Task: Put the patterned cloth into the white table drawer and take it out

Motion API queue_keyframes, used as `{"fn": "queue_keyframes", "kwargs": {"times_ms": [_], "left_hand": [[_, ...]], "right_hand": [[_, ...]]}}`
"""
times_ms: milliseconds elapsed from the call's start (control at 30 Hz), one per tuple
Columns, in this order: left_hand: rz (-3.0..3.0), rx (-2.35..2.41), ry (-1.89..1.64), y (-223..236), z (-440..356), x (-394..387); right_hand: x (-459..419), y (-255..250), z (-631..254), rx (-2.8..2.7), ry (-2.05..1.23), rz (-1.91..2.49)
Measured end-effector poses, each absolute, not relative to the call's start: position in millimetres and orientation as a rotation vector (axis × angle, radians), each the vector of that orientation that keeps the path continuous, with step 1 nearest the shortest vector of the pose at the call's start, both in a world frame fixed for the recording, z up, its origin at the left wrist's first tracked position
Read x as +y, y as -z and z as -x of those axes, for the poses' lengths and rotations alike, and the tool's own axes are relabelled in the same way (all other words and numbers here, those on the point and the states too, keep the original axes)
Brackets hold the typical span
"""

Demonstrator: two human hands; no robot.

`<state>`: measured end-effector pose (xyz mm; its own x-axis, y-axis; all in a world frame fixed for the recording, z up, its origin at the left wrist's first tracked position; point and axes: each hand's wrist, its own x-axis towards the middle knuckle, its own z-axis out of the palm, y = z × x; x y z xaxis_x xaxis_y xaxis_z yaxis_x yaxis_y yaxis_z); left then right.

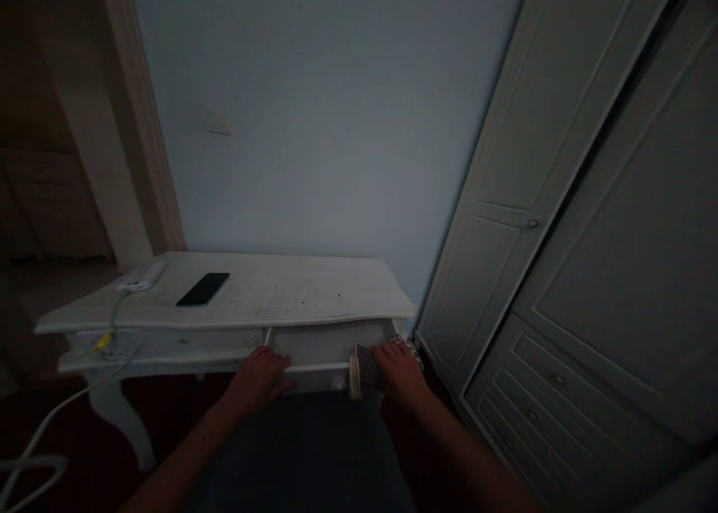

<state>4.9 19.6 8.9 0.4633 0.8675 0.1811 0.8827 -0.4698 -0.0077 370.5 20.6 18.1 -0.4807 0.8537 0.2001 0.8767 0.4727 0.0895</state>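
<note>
Head view: no legible writing. Left hand (259, 379) rests flat, fingers spread, on the white painted drawer front (314, 375). Right hand (399, 371) clamps a dark, rough-textured folded cloth (367, 371) at the drawer's right edge.

No writing, label, brand, number or sign can be read anywhere. The phone (203, 289), lying near the tabletop's (280, 292) left end, shows only a black blank screen. The power strip (143, 276) at the tabletop's back left corner bears no legible marking. The wall plate (218, 128) is plain. The drawer front (328, 345) under the tabletop's right end, the cloth (367, 371) at it and the wardrobe doors (561, 221) carry no lettering that the dim light lets one make out.
</note>
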Motion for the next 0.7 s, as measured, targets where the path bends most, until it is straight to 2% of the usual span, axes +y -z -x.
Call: {"fn": "queue_keyframes", "kwargs": {"times_ms": [67, 133, 233, 300, 467, 700], "left_hand": [[2.594, -1.537, 0.412, -1, 1, 19], [2.491, -1.571, 0.751, 12, 11, 15], [2.118, -1.855, 1.332, 39, 23, 3], [1.983, -2.110, 1.543, 53, 26, -7], [1.905, -2.429, 1.607, 60, 18, -20], [1.944, -2.511, 1.581, 46, 20, -20]], "right_hand": [[20, -23, -377, -2.587, 0.242, 1.550], [20, -26, -379, -2.577, 0.180, 1.569], [24, -32, -379, -2.548, 0.047, 1.559], [28, -36, -377, -2.531, -0.056, 1.524], [36, -47, -335, -2.505, -0.270, 1.469], [31, -42, -173, -2.693, -0.109, 1.242]]}}
